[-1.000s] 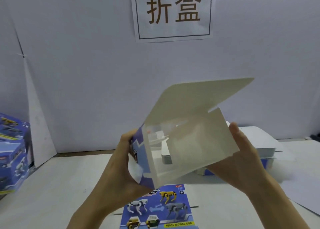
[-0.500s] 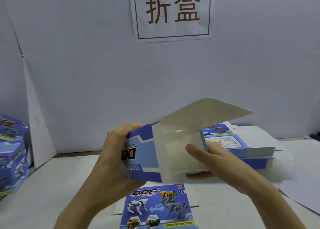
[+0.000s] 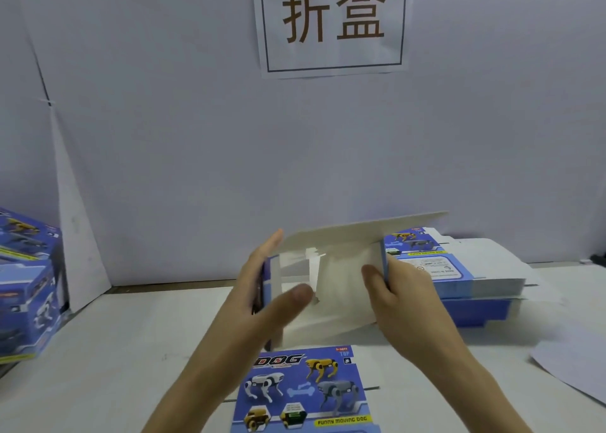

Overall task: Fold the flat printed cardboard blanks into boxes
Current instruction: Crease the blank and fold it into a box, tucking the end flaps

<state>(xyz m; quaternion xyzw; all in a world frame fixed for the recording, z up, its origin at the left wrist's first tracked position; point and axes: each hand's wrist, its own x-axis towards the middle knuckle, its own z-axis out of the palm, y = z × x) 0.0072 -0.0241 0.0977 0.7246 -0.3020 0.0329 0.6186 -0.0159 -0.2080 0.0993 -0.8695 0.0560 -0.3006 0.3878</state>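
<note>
I hold a half-formed blue-and-white box (image 3: pixel 341 281) above the table, its white inside facing me and a long lid flap standing up at the back. My left hand (image 3: pixel 262 298) grips its left wall, thumb inside over a small folded flap. My right hand (image 3: pixel 400 288) grips the right wall, thumb inside the opening. A flat printed blank (image 3: pixel 305 390) with robot dogs lies on the table just below the box. A stack of flat blanks (image 3: pixel 465 268) sits behind my right hand.
Finished blue boxes (image 3: pixel 26 285) are piled at the left edge. A white sheet (image 3: pixel 577 363) lies at the right. A paper sign (image 3: pixel 331 22) hangs on the white backdrop behind the table.
The box turned so its open white inside faces me. The lid flap dropped lower. My left thumb moved inside onto a side flap, and my right hand shifted to the right wall.
</note>
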